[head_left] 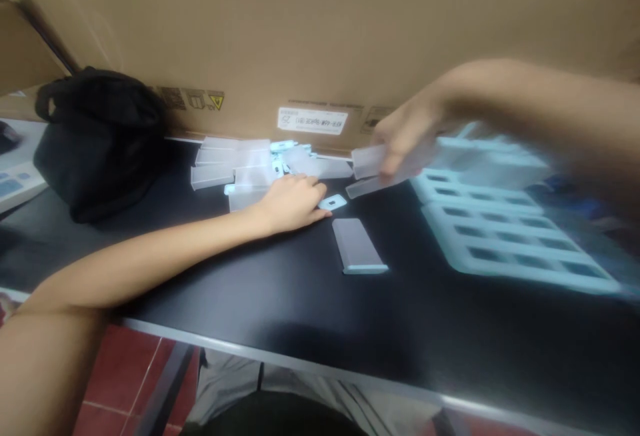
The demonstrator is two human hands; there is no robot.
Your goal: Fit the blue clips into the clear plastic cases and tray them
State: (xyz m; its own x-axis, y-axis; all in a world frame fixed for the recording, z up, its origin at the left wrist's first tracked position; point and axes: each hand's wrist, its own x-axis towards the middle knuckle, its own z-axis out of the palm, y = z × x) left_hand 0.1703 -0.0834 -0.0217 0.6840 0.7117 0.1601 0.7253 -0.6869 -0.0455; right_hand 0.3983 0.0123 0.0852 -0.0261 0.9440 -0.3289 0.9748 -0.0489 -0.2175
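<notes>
My left hand (296, 201) rests low over the black table, its thumb and fingers closed around one end of a small light-blue plastic plate (334, 203) with a dark slot. Farther right, my right hand (410, 133), blurred, grips a frosted clear plastic sleeve (369, 161). Just below it is another frosted sleeve (370, 186); whether that one is also held I cannot tell. A single frosted sleeve with a light-blue end (359, 246) lies in front of my left hand. Behind that hand are several more frosted sleeves (214, 156) and small light-blue pieces (283, 147).
Light-blue trays with square openings (505, 236) lie on the right of the black table (280, 283). A black bag (103, 146) stands at the left. A large cardboard box (320, 36) with a white label walls off the back.
</notes>
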